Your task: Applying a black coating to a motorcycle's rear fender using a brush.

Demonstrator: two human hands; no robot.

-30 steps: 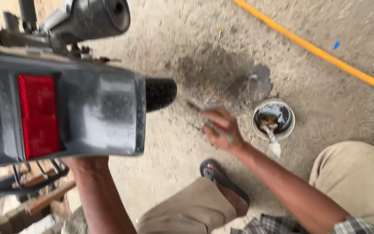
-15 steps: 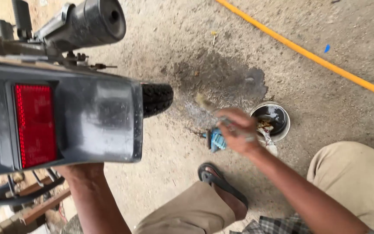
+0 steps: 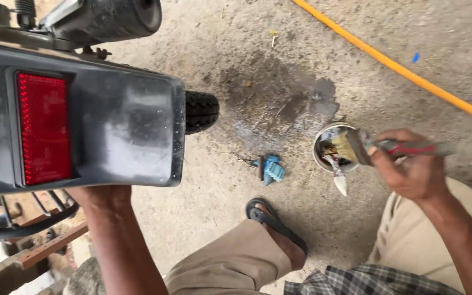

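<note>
So, quick rundown of the rear end of the bike:

Right hand [image 3: 411,172]: fingers closed round a brush [image 3: 381,147], handle pointing right, bristles hanging over the can [image 3: 331,147].

Brush: bristle end looks loaded with something dark yellowish — it sits right above the can's rim, not on the bike.

Can: small round tin on the concrete, just ahead of the right knee, with a pale stick-like tool poking out of it toward the sandal [image 3: 274,218].

Left hand [image 3: 102,194]: tucked under the lower edge of the grey fender [image 3: 121,125], mostly hidden, so can't tell if it's gripping or just propping.

Fender: fills the left side, red reflector [image 3: 45,128] facing up, tyre [image 3: 200,109] peeking out behind it.

Floor: dark wet patch [image 3: 279,98] near the can, small blue part [image 3: 271,169] lying between tyre and can, yellow hose [image 3: 411,76] running diagonally, well apart.

Tip: I'd wipe the excess on the rim before lifting — a dripping brush makes a mess, and a steady hold on the fender helps.
</note>
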